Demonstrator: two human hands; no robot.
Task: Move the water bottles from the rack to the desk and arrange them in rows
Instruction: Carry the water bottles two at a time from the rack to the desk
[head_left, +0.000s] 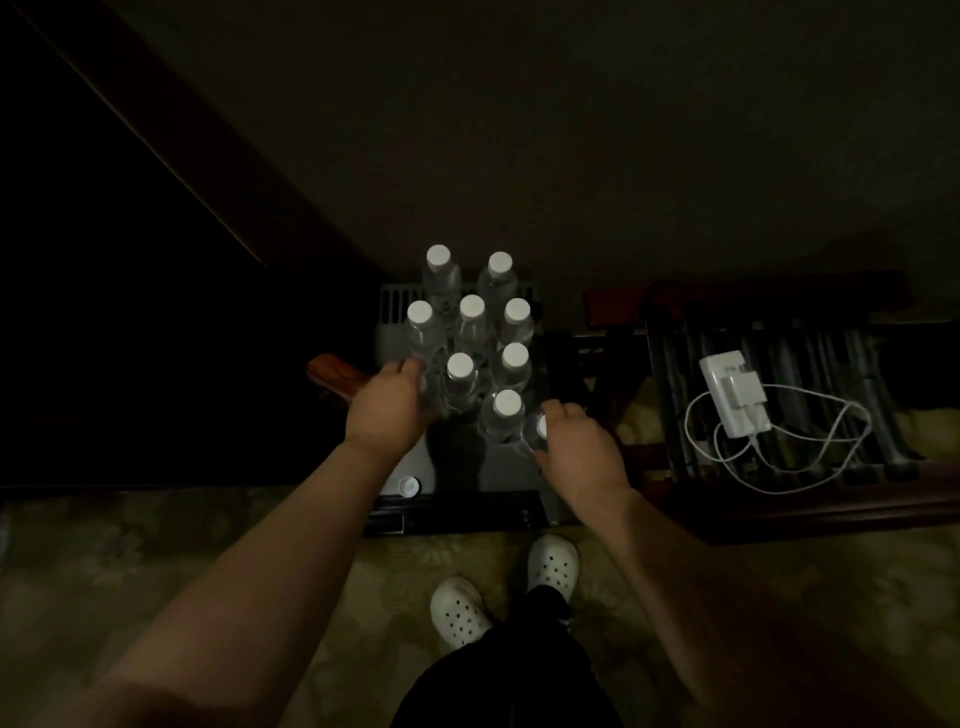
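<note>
Eight capped bottles (471, 322) stood upright in close rows on the dark table (462, 467). Our left hand (387, 410) curled against the near-left one, though we could not tell whether it truly gripped. Our right hand (576, 447) grasped a ninth bottle (535, 434), tilted, just beside the nearest upright one. To the right, a white charger (732, 392) lay on the slatted rack (779, 467).

White charger (733, 392), cable (789, 457), white clogs (553, 566)

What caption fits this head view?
Both hands grip clear white-capped plastic water bottles on a dark stand: left hand, right hand.
</note>
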